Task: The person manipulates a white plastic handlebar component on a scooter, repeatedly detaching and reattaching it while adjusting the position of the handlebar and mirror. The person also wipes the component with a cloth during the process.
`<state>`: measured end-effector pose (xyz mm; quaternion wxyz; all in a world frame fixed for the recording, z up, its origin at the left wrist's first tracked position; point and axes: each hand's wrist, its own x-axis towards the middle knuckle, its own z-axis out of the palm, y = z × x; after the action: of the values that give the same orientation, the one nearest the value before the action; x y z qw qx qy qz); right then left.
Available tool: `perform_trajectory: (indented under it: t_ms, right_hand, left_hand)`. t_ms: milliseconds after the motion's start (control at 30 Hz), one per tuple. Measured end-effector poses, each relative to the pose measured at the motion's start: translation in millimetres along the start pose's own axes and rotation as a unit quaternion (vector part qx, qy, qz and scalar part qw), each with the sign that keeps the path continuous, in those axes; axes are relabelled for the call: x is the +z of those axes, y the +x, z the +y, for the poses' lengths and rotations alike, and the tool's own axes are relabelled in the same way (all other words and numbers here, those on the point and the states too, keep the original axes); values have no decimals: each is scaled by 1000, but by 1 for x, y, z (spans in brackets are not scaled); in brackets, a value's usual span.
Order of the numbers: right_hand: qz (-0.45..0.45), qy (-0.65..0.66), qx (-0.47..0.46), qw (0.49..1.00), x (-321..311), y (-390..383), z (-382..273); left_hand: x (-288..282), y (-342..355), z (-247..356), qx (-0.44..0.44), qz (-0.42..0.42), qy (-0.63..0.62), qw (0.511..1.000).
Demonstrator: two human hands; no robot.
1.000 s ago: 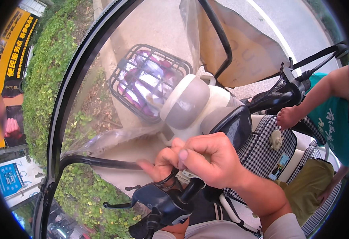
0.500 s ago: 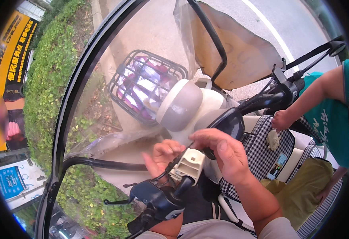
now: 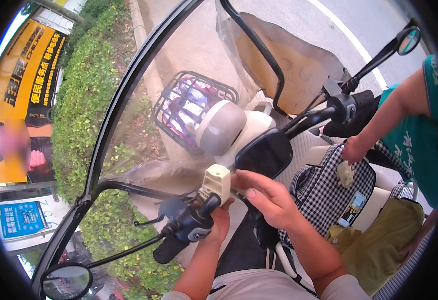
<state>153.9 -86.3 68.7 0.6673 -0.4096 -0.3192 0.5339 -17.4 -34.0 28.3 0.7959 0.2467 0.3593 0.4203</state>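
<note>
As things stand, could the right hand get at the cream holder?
Probably yes: the right hand is open and right beside the cream holder, and nothing visible blocks the way from that side.

The cream bracket [image 3: 218, 181] and black handlebar [image 3: 209, 204] partly hide the left hand [image 3: 221, 221].

hands [image 3: 274, 201] adjacent, right fingers [image 3: 257, 184] extended, forearms [image 3: 318, 254] converging

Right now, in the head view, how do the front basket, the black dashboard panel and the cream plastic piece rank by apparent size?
1. Front basket
2. Black dashboard panel
3. Cream plastic piece
Apparent size only; their distances from the camera may differ.
</note>
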Motion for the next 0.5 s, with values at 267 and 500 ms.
perform_trajectory:
  t_ms: [267,500]
  right_hand:
    - [-43,-58,35,997,11,36,-10]
    - [-64,-73,59,994,22,60,-3]
  left_hand:
    - [18,0,11,-63,-10,-58,996]
    - [19,1,16,-138,-42,-169,975]
